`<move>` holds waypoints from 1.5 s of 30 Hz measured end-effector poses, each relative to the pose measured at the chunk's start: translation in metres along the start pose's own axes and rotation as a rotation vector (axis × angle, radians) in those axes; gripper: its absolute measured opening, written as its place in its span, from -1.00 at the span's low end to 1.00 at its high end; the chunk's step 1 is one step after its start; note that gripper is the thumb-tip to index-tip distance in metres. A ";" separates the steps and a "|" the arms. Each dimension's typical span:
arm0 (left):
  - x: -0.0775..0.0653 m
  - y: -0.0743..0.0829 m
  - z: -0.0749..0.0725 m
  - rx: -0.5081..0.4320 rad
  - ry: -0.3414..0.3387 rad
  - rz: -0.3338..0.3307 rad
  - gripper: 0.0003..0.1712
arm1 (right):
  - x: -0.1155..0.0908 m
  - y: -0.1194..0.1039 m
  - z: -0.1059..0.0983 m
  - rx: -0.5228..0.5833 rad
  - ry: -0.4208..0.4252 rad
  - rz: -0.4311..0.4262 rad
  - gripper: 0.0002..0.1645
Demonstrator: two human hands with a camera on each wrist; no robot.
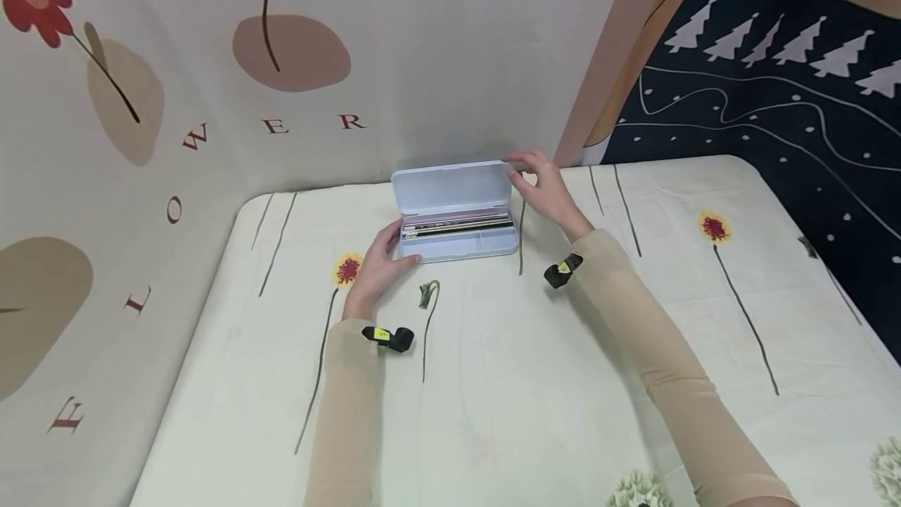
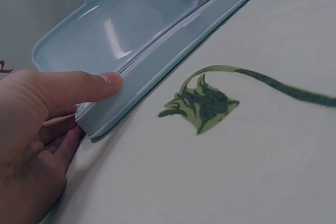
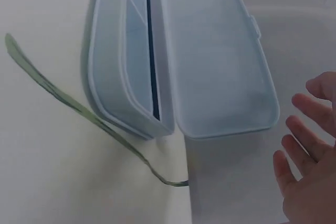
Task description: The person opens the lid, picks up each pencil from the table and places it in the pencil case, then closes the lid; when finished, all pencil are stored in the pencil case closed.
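Observation:
A light blue plastic pencil case (image 1: 443, 249) lies near the table's back edge. Its hinged lid (image 1: 450, 188) stands raised at the rear, leaning back. Several pencils (image 1: 457, 227) lie side by side in the rear compartment; a divider splits the front one. My left hand (image 1: 380, 268) grips the case's left end, its thumb (image 2: 107, 83) on the front edge and the other fingers at the end wall. Beside the lid's upper right corner is my right hand (image 1: 547, 192). Its fingers (image 3: 307, 137) are spread and loosely bent, apart from the lid in the right wrist view.
A white cloth (image 1: 493, 382) printed with flowers and stems covers the table. Close behind the case hangs a pale curtain (image 1: 450, 61) with printed letters, and a dark printed cloth (image 1: 767, 108) hangs at the right. Each wrist carries a small black camera (image 1: 563, 271).

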State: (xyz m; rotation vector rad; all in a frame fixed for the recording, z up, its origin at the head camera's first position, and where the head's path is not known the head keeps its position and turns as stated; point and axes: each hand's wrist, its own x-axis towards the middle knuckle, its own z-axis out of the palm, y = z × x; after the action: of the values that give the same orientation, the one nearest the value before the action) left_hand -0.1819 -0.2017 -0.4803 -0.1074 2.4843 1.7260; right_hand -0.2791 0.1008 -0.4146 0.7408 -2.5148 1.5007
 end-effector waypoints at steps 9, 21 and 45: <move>-0.001 0.002 0.002 -0.008 -0.007 -0.003 -0.04 | -0.009 0.018 0.013 -0.017 -0.116 0.018 -0.28; -0.001 0.001 0.000 -0.009 0.004 -0.003 -0.06 | -0.021 0.018 0.016 0.051 -0.062 -0.034 -0.34; -0.001 0.002 0.002 0.010 0.007 0.025 -0.04 | -0.065 -0.021 0.001 0.150 0.001 -0.142 -0.66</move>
State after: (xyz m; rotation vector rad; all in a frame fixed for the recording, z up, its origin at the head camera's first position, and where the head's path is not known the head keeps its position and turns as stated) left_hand -0.1816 -0.1993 -0.4786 -0.0820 2.5094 1.7250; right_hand -0.2122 0.1143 -0.4213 0.9182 -2.3128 1.6518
